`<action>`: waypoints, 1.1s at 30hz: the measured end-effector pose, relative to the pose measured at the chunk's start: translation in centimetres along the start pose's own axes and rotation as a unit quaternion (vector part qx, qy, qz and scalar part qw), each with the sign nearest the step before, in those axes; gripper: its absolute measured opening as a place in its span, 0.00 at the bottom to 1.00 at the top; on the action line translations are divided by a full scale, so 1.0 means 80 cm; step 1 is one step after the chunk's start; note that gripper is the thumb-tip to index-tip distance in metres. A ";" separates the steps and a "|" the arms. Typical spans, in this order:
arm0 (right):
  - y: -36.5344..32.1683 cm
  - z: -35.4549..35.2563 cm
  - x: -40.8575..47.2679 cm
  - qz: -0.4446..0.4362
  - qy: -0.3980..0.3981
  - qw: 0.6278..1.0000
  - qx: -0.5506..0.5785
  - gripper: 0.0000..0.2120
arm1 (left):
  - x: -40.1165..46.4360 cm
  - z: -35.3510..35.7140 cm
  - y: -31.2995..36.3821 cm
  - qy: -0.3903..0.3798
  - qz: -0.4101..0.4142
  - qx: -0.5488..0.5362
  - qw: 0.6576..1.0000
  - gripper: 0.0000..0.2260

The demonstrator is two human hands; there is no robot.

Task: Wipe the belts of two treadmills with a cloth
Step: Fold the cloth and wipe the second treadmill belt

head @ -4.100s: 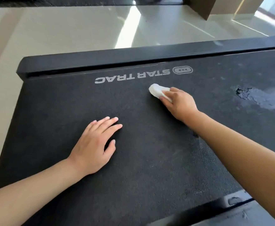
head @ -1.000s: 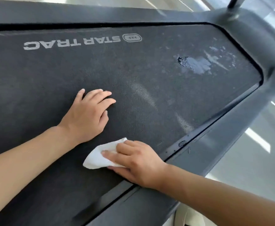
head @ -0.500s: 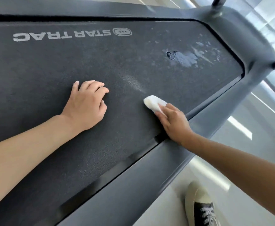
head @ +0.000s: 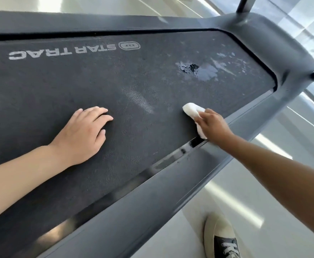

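Note:
A black treadmill belt (head: 40, 94) with white "STAR TRAC" lettering fills most of the view. My left hand (head: 83, 135) rests palm down on the belt's middle, fingers lightly bent. My right hand (head: 213, 125) holds a folded white cloth (head: 191, 110) against the belt near its right edge. The cloth's far end sticks out past my fingers and a bit shows under my palm. A worn, shiny patch (head: 199, 70) with pale streaks lies farther along the belt, beyond the cloth.
A grey side rail (head: 152, 198) runs along the belt's near edge, curving into the grey front housing (head: 275, 43) with dark uprights. Glossy pale floor lies to the right, where a shoe (head: 221, 237) stands beside the rail.
My right hand carried the cloth from the near edge of the belt, close to my left hand, out to the right along the belt edge. My left hand stayed planted.

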State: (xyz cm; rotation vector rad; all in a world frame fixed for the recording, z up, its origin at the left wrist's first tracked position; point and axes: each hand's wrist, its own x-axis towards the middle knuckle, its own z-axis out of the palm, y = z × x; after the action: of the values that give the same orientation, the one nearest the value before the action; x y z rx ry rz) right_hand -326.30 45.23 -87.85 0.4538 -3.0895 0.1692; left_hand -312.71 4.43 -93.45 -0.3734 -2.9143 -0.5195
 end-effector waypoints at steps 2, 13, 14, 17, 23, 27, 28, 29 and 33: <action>-0.036 0.004 -0.016 -0.034 0.005 0.999 0.006 0.15 | 0.003 -0.002 0.001 -0.001 0.000 0.005 1.000 0.21; -0.133 0.032 -0.086 -0.337 0.000 0.940 0.056 0.19 | 0.039 0.011 0.040 -0.006 0.017 0.003 1.000 0.21; -0.099 0.024 -0.071 -0.284 0.008 0.958 0.037 0.19 | 0.037 0.012 0.043 -0.007 0.023 0.003 1.000 0.20; -0.008 -0.008 -0.033 -0.088 -0.005 0.996 -0.029 0.30 | 0.028 0.017 0.044 -0.006 0.036 0.004 0.999 0.21; -0.083 -0.009 -0.090 -0.147 -0.048 0.987 0.042 0.16 | 0.035 0.022 0.041 -0.001 0.031 -0.004 1.000 0.20; -0.176 0.012 -0.182 -0.282 -0.080 0.949 0.115 0.18 | 0.047 0.027 0.049 -0.002 0.024 -0.006 1.000 0.20; -0.176 0.014 -0.182 -0.301 -0.075 0.944 0.110 0.18 | 0.049 0.027 0.052 -0.006 0.021 -0.007 1.000 0.20; -0.167 0.016 -0.171 -0.297 -0.064 0.948 0.099 0.19 | 0.051 0.027 0.054 -0.010 0.017 -0.008 1.000 0.20; -0.067 0.008 -0.080 -0.110 -0.004 0.994 -0.008 0.22 | 0.048 0.023 0.053 -0.018 0.022 -0.007 1.000 0.20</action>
State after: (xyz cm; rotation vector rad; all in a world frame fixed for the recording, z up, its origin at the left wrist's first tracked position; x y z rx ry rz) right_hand -318.62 41.87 -88.08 0.7895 -3.0158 0.1404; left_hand -315.44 9.77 -93.09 -0.4535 -2.9300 -0.5323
